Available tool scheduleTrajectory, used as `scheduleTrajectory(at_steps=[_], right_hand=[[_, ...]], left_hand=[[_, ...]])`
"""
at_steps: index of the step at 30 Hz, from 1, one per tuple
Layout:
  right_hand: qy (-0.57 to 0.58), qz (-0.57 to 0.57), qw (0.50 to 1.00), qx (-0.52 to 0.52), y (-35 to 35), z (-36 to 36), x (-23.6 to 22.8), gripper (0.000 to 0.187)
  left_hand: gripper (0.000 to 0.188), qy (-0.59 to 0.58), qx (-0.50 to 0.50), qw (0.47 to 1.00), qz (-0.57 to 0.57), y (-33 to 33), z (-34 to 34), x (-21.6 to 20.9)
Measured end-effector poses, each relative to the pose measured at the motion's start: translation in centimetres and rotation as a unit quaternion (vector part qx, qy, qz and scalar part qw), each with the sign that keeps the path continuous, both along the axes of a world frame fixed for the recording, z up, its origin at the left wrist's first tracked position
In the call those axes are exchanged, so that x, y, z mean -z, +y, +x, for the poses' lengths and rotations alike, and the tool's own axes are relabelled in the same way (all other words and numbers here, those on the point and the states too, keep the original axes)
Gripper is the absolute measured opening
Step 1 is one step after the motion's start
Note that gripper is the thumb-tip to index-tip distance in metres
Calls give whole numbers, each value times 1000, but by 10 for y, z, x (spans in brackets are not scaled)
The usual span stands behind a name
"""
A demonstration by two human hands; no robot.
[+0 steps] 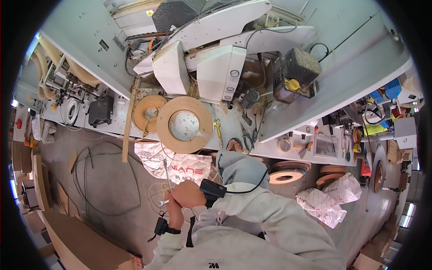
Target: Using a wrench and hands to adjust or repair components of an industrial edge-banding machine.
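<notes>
Over the lap, my hands are close together and touching. My left hand (pixel 174 212) is closed around a shiny metal wrench (pixel 162 203), whose head juts out to the left of the fingers. A slim metal rod (pixel 167 174) sticks up and away from between the two hands; which hand grips its lower end is hidden. My right hand (pixel 190 193) is curled against the left one, its back toward me and its fingertips out of sight. Beyond the hands, a white printed sack (pixel 150 155) lies below the machine bench edge.
A large edging-tape roll (pixel 165 123) and a smaller roll (pixel 138 111) lie on the bench. Beside them are a yellow-handled tool (pixel 218 133) and pliers (pixel 246 136). A loop of dark cable (pixel 77 180) covers the floor at left; crumpled sacks (pixel 344 191) lie at right.
</notes>
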State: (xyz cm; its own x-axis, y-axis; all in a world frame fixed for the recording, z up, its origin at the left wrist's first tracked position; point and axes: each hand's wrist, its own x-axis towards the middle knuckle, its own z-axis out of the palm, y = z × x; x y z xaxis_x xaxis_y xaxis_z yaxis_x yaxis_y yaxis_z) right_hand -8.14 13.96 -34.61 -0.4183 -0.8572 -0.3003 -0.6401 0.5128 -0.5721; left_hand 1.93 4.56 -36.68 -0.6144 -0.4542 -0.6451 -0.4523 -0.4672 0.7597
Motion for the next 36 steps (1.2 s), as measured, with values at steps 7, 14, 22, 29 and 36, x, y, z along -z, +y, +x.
scheduleTrajectory(at_steps=[7,14,22,29,36], right_hand=[[9,-58,998,1,7,-4,-9,16],[15,-62,998,-6,4,-3,-4,17],[10,-24,999,-27,-3,-2,1,17],[-2,-40,998,-45,1,-1,1,17],[-28,-108,992,-53,-3,-6,-31,12]], left_hand=[[20,-2,15,1000,-11,-2,2,5],[21,3,12,1000,-13,-5,5,8],[25,1,19,1000,-18,-5,3,2],[22,0,2,1000,-1,-3,10,3],[34,37,-74,996,-45,-19,34,33]])
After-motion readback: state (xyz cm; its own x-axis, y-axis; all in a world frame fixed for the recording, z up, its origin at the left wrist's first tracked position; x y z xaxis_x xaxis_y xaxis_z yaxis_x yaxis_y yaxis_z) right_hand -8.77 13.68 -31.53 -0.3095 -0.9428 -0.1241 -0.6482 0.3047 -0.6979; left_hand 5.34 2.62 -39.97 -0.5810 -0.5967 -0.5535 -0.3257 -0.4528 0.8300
